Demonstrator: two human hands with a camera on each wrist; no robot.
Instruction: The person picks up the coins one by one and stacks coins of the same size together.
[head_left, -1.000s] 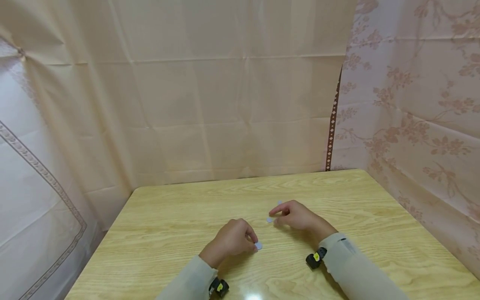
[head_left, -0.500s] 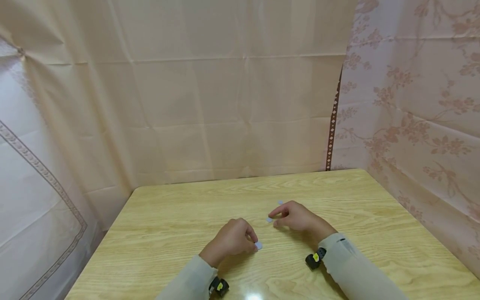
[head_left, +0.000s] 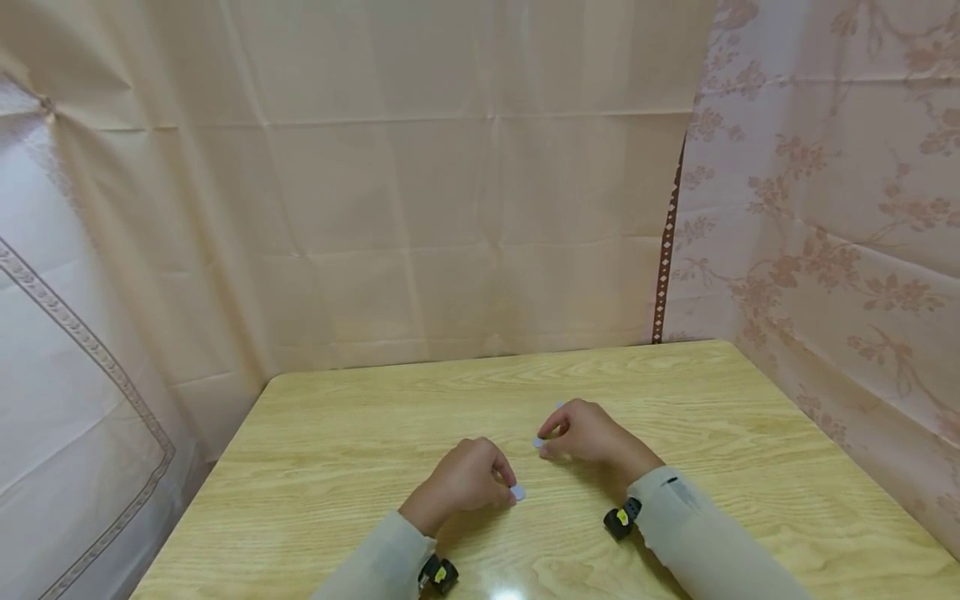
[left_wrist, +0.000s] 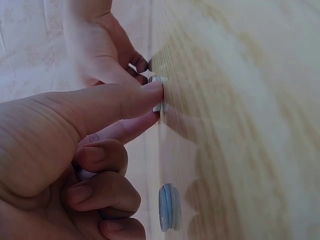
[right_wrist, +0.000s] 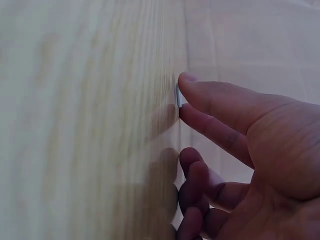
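Observation:
My left hand (head_left: 467,477) pinches a small pale round disc (head_left: 518,492) at the tabletop, between thumb and index finger. In the left wrist view its other fingers are curled in. Further back and right, my right hand (head_left: 588,433) holds a second pale disc (head_left: 538,442) by the edges with thumb and index finger. The right wrist view shows that thin disc (right_wrist: 178,95) at the table surface. Behind the right hand, another pale disc (head_left: 559,405) is partly hidden. A blue-grey disc (left_wrist: 166,207) lies flat on the table in the left wrist view.
Both hands work over a light wood-grain table (head_left: 360,417). Beige cloth (head_left: 450,208) hangs behind its back edge, and a floral cloth (head_left: 832,217) hangs at the right. A black wrist camera (head_left: 619,521) sits on the right sleeve, another camera (head_left: 438,573) on the left.
My right hand's thumb and index finger have closed in on the disc, and the hand has shifted slightly left. The left hand has stayed in place with its disc.

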